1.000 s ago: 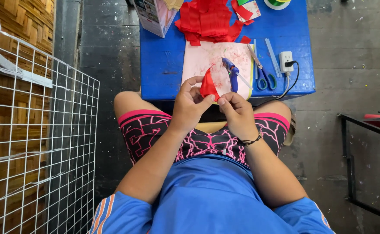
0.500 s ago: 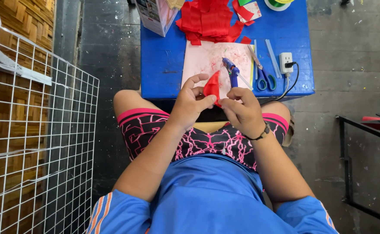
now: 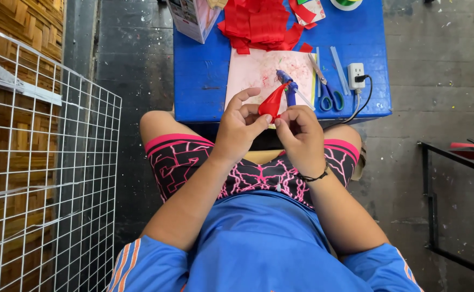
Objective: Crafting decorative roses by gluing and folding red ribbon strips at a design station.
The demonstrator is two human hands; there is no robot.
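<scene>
I sit at a low blue table point(image 3: 204, 86). Both hands meet above my lap at the table's near edge and pinch a small red folded paper piece point(image 3: 272, 103). My left hand point(image 3: 238, 125) grips it from the left with thumb and fingers. My right hand point(image 3: 300, 135), a dark band on its wrist, holds its lower right side. Just beyond the piece lies a blue glue gun point(image 3: 288, 85) on a pale pink stained mat point(image 3: 258, 73).
A heap of red paper strips point(image 3: 258, 24) lies at the table's far side beside a box point(image 3: 194, 19). Blue-handled scissors point(image 3: 326, 86), a white power socket with cable point(image 3: 356, 75) sit right. A white wire grid point(image 3: 42, 178) stands left; a dark metal frame point(image 3: 453, 205) right.
The red piece has turned and tilted between my fingers, now pointing up to the right. Both hands stay together at the table edge; the view shifted slightly.
</scene>
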